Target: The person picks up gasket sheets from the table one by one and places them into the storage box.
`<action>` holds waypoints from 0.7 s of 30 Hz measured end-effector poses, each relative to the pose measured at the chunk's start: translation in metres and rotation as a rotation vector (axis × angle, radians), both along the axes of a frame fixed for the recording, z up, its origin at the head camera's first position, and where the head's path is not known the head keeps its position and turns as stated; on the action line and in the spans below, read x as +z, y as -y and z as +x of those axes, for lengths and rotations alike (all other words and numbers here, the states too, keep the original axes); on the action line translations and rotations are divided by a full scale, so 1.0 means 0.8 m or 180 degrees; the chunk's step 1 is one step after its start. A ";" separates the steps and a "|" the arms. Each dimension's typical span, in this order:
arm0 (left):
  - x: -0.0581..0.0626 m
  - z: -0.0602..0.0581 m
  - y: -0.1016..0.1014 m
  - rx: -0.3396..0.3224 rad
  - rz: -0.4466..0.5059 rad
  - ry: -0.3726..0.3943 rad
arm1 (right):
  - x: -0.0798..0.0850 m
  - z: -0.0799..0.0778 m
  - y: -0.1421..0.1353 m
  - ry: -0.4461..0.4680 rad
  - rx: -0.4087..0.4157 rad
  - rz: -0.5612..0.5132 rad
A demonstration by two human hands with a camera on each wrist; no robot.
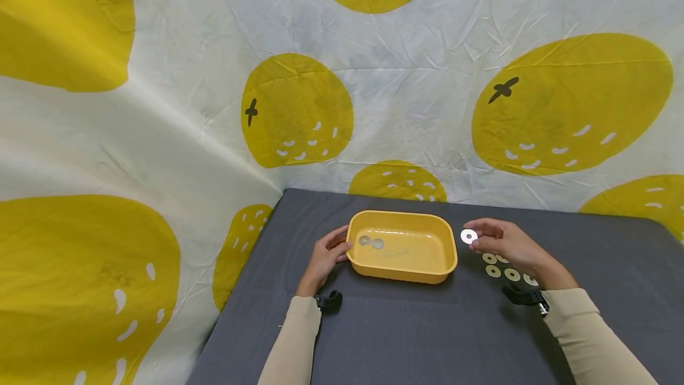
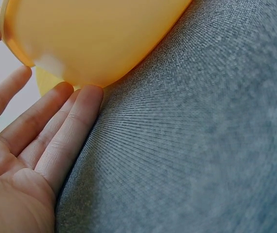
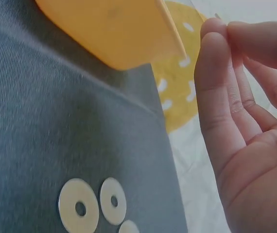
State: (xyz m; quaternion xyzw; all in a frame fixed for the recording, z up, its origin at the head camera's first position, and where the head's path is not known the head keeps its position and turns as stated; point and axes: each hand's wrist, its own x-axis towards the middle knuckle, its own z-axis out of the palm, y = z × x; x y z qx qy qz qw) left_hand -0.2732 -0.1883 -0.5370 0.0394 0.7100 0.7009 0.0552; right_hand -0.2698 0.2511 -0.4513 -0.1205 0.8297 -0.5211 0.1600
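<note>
A yellow plastic tray [image 1: 406,273] stands on the dark cloth, with two flat metal washers [image 1: 377,243] lying inside at its left. My left hand [image 1: 324,257] holds the tray's left end, thumb at the rim and fingers against the outer wall. In the left wrist view those fingers [image 2: 63,141] reach under the tray's curved side. Just beyond the tray's right end, my right hand [image 1: 510,246] pinches a shiny washer [image 1: 466,233] between thumb and fingertips. From the right wrist, only a sliver of that washer shows above the fingertips.
Several more washers [image 1: 493,271] lie on the table below my right hand, some partly hidden by it. A dark grey cloth [image 1: 401,337] covers the table. White fabric with yellow fruit shapes [image 1: 411,106] hangs behind and at the left.
</note>
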 end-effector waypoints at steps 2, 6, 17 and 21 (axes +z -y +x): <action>0.000 0.000 0.000 -0.0004 -0.0003 -0.0008 | 0.002 -0.001 0.005 0.0001 0.0032 -0.0054; -0.001 0.000 0.002 -0.0019 -0.0015 -0.0042 | 0.006 -0.003 0.015 0.0012 0.0112 -0.0121; -0.003 -0.001 0.002 -0.0040 -0.0009 -0.0049 | 0.016 -0.013 0.044 0.0019 0.0250 -0.0162; -0.002 0.000 0.002 -0.0033 -0.0004 -0.0050 | 0.017 -0.016 0.053 -0.0012 0.0275 -0.0148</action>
